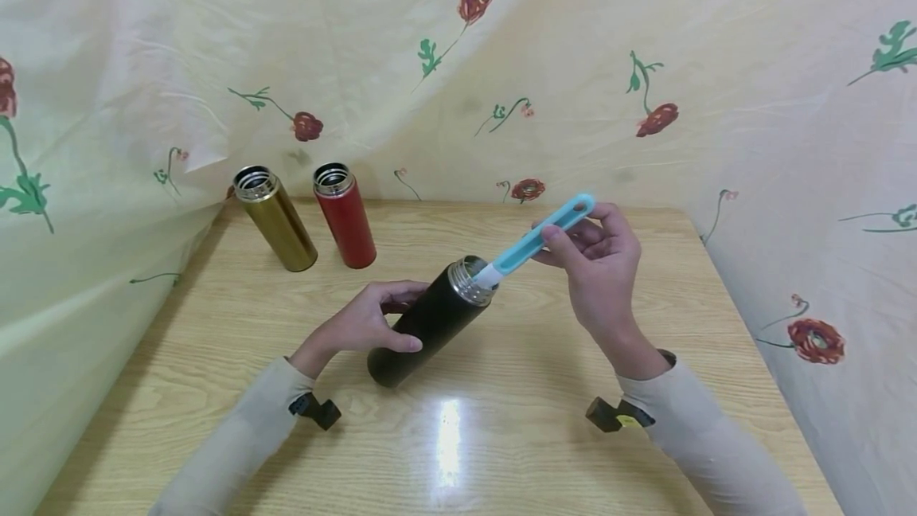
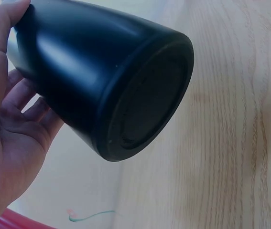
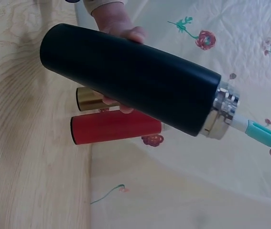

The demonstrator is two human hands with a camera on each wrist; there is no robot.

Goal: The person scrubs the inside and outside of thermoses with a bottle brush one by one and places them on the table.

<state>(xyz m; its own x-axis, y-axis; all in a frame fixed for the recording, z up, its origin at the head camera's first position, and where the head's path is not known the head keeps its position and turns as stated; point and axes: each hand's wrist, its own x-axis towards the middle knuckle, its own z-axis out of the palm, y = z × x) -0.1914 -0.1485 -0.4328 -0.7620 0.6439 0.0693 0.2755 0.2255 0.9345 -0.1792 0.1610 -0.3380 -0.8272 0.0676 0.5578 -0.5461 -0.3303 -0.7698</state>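
A black thermos flask (image 1: 433, 317) without a lid is tilted over the table, its steel mouth up and to the right. My left hand (image 1: 372, 317) grips its body from the left, thumb across the near side. Between thumb and fingers my right hand (image 1: 602, 269) pinches the light blue handle of a bottle brush (image 1: 533, 242). The brush's white neck goes into the flask's mouth, and its head is hidden inside. In the left wrist view the flask's round base (image 2: 149, 98) faces the camera. The right wrist view shows the steel neck (image 3: 221, 110) with the brush entering it.
A gold flask (image 1: 279, 225) and a red flask (image 1: 347, 221) stand uncapped at the back left of the wooden table (image 1: 537, 452). A flowered cloth (image 1: 387, 62) hangs behind the table and along its sides.
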